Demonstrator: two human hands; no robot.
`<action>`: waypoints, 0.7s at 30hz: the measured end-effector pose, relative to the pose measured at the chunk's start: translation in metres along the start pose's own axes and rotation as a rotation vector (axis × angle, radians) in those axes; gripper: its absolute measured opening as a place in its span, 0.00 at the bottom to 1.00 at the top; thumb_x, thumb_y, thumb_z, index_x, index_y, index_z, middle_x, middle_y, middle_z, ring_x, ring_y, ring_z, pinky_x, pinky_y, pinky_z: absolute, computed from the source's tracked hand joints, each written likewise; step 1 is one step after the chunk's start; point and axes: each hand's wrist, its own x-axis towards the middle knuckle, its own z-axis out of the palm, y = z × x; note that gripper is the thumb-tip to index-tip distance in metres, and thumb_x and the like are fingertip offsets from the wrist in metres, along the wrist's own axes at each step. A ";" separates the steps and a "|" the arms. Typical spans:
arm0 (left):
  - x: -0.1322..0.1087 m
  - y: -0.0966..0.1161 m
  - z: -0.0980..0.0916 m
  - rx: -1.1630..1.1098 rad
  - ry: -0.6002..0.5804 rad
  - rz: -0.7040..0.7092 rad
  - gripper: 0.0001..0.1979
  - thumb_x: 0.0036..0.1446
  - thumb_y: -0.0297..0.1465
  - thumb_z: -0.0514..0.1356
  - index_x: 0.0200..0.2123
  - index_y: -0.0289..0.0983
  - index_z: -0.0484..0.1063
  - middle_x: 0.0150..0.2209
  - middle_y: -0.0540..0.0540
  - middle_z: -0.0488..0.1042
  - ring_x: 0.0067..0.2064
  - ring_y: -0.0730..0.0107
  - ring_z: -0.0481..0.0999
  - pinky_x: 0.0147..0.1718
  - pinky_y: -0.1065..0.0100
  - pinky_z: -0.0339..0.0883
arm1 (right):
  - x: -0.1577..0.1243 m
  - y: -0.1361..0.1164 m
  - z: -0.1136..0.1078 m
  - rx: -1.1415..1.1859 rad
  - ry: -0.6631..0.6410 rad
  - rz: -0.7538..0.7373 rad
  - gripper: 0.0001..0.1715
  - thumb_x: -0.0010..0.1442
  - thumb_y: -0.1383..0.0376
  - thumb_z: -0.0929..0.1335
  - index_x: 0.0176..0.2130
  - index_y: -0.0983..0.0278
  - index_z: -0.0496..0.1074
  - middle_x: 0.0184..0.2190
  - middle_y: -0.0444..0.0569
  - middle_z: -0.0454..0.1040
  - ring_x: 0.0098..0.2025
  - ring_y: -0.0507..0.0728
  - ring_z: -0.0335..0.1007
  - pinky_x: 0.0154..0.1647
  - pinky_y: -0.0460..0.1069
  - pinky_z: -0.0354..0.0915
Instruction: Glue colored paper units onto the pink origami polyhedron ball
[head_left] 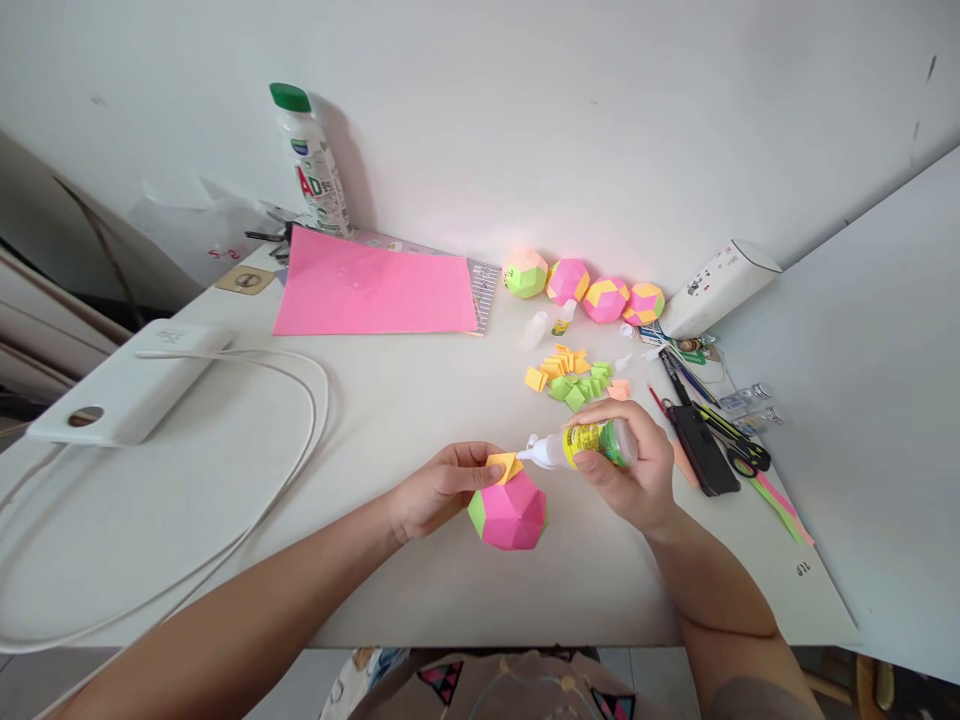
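My left hand pinches a small folded orange paper piece between thumb and fingers. Directly below that piece is a faceted paper ball, pink with green sides; I cannot tell whether my hidden fingers also support it. My right hand is wrapped round a glue bottle with a yellow and green label, tipped sideways. Its white nozzle points left, its tip at or very near the orange piece. Beyond my right hand lie loose folded orange pieces and green pieces, beside a few peach pieces.
Several finished paper balls line the wall. A pink sheet lies back left, near a standing white bottle. A power strip and its cable occupy the left. Phone, scissors and pens lie right, near a white box.
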 end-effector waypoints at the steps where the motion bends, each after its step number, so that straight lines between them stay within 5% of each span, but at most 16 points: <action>1: 0.000 0.000 0.000 -0.003 0.001 -0.001 0.11 0.43 0.34 0.70 0.30 0.33 0.77 0.27 0.47 0.76 0.29 0.70 0.71 0.32 0.70 0.61 | 0.000 0.000 0.000 -0.007 0.000 0.008 0.12 0.55 0.59 0.71 0.37 0.61 0.68 0.30 0.48 0.74 0.33 0.56 0.71 0.34 0.52 0.68; 15: -0.001 0.002 0.002 -0.033 0.015 0.005 0.11 0.42 0.33 0.70 0.28 0.33 0.77 0.25 0.48 0.75 0.28 0.71 0.70 0.30 0.70 0.60 | 0.001 -0.003 -0.003 -0.009 0.005 0.110 0.12 0.53 0.59 0.72 0.35 0.61 0.70 0.28 0.47 0.75 0.33 0.57 0.72 0.31 0.51 0.68; 21: -0.002 0.003 0.001 -0.047 -0.012 0.014 0.10 0.42 0.33 0.70 0.27 0.33 0.77 0.26 0.47 0.75 0.28 0.71 0.71 0.31 0.70 0.60 | 0.009 0.017 -0.007 0.209 0.077 0.364 0.13 0.56 0.58 0.70 0.38 0.61 0.67 0.36 0.46 0.74 0.20 0.48 0.66 0.23 0.48 0.66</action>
